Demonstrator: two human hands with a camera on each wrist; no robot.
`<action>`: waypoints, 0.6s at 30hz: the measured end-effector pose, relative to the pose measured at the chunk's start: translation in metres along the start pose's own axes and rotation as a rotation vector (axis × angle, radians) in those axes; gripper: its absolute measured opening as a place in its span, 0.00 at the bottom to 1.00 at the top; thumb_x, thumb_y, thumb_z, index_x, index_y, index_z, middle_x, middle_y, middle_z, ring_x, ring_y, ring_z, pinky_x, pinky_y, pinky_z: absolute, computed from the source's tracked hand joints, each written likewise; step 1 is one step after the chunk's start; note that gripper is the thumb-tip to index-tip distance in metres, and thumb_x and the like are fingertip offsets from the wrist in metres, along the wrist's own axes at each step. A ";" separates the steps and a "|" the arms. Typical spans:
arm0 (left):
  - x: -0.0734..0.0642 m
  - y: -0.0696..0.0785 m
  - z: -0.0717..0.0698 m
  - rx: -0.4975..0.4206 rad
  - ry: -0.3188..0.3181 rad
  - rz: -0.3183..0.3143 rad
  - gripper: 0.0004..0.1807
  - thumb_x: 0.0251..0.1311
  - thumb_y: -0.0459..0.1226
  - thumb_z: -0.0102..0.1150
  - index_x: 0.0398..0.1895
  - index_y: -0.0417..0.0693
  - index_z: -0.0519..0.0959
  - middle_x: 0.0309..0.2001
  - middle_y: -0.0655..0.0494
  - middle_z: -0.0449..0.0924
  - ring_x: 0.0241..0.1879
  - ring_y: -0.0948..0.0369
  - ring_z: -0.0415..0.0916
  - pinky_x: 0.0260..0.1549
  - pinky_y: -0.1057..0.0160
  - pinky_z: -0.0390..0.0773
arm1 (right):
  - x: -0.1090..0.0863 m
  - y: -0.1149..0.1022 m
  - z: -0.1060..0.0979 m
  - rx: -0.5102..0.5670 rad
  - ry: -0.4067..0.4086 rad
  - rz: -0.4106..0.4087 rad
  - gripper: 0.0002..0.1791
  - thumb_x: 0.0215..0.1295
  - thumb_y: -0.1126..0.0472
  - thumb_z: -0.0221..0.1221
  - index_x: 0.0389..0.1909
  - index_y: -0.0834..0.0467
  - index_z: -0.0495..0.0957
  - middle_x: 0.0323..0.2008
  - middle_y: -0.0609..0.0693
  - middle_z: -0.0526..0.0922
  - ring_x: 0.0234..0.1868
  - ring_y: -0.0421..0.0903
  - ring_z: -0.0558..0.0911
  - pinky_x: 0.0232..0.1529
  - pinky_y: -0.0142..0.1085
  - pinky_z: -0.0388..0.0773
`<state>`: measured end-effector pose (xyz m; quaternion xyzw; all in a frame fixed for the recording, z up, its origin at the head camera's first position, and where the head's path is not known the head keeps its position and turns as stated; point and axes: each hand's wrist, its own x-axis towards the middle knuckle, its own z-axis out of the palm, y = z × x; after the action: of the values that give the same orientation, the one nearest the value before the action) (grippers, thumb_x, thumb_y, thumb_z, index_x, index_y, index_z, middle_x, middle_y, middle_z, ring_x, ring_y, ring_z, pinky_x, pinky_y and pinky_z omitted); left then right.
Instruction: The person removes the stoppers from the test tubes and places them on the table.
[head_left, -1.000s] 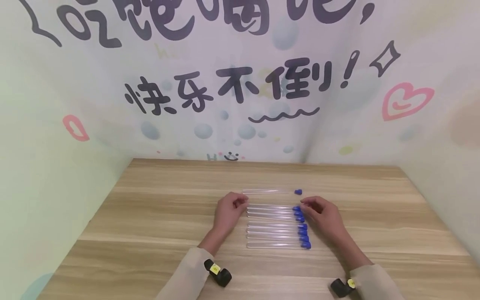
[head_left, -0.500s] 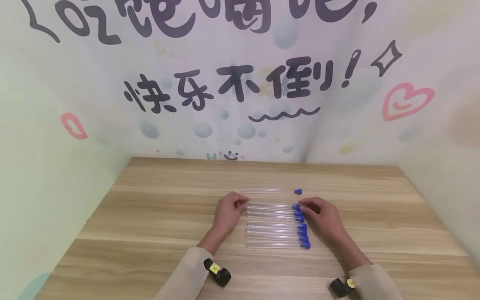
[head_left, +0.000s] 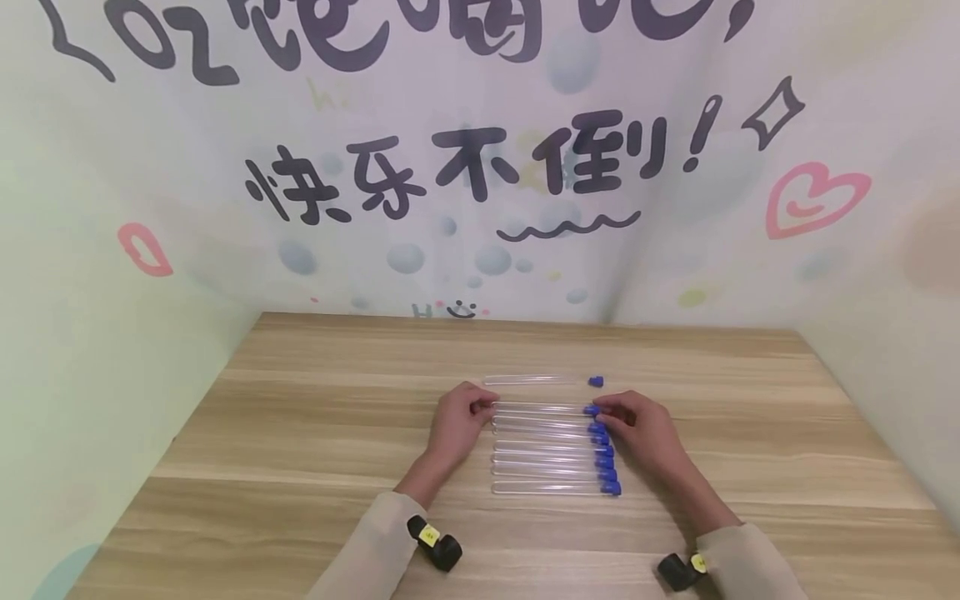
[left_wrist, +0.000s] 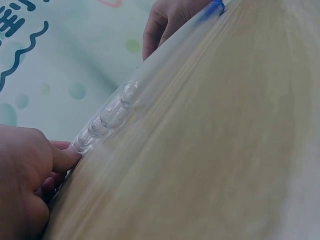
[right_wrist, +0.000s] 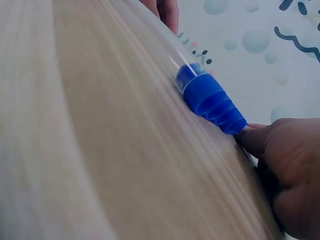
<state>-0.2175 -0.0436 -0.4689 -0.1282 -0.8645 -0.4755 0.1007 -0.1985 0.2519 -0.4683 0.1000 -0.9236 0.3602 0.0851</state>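
My left hand (head_left: 456, 427) pinches the rounded end of a clear test tube (head_left: 536, 407), the farthest one in a row of capped tubes. At its other end, my right hand (head_left: 647, 427) pinches the blue cap (head_left: 592, 410). In the left wrist view the thumb (left_wrist: 65, 159) lies at the rounded ends, which overlap one another. The right wrist view shows a ribbed blue cap (right_wrist: 207, 97) seated in a tube mouth, with the right fingertips at the caps' outer end. Several more capped tubes (head_left: 551, 489) lie parallel, nearer the body.
Beyond the row lies an uncapped tube (head_left: 532, 380), with a loose blue cap (head_left: 596, 382) off its right end. The wooden table (head_left: 300, 500) meets a printed white backdrop (head_left: 360, 275) at the back. Each sleeve carries a black wrist camera (head_left: 447, 552).
Both hands have shifted the held tube slightly away from the body, widening the gap to its neighbour. The head view has tilted a little. The uncapped tube and loose cap stay put.
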 end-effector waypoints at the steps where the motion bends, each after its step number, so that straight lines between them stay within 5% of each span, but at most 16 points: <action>1: 0.000 0.000 0.000 0.005 -0.002 0.000 0.08 0.51 0.28 0.68 0.36 0.42 0.85 0.31 0.57 0.78 0.29 0.64 0.71 0.28 0.68 0.73 | 0.000 0.000 0.000 -0.002 0.003 -0.003 0.12 0.61 0.64 0.64 0.45 0.54 0.82 0.34 0.44 0.80 0.31 0.42 0.74 0.31 0.32 0.71; 18: -0.001 -0.001 0.000 -0.012 0.004 -0.026 0.07 0.53 0.29 0.67 0.36 0.46 0.85 0.30 0.60 0.77 0.29 0.64 0.71 0.28 0.67 0.73 | -0.002 -0.004 0.002 0.002 0.004 0.016 0.11 0.63 0.64 0.62 0.46 0.53 0.81 0.38 0.45 0.81 0.35 0.42 0.75 0.36 0.34 0.73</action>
<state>-0.2164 -0.0441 -0.4700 -0.1165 -0.8631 -0.4821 0.0953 -0.1954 0.2480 -0.4681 0.0921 -0.9238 0.3619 0.0841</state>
